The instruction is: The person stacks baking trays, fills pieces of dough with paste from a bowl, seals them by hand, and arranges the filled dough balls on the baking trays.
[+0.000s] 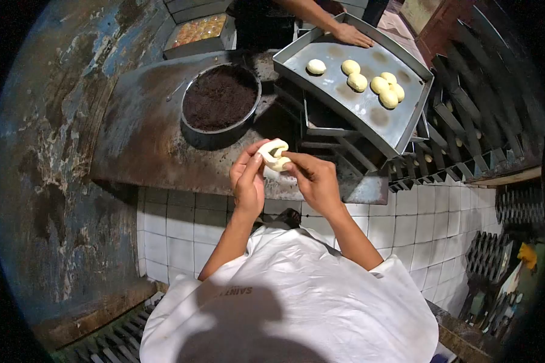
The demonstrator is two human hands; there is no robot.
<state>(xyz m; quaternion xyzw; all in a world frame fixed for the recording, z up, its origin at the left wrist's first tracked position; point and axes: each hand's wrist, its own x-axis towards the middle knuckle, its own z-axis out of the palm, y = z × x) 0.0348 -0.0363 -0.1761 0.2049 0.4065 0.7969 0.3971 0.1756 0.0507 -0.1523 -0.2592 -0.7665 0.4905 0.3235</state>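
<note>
Between my two hands, above the table's front edge, is a piece of pale dough (271,156), bent into an open curve with a dark patch in its hollow. My left hand (248,172) pinches its left side between thumb and fingers. On the other side, the fingertips of my right hand (312,178) press the dough's right end. Just beyond my hands stands a round metal bowl (184,115) filled with dark brown crumbly filling (219,97). To the right, several pale dough balls (357,82) lie on a large metal tray (339,54).
A co-worker's hand (352,35) rests flat on the tray's far side. More trays (327,124) are stacked beneath it. A box of yellow-orange pieces (198,31) sits at the back left. Dark metal racks (466,115) stand right; a peeling wall (54,139) is left.
</note>
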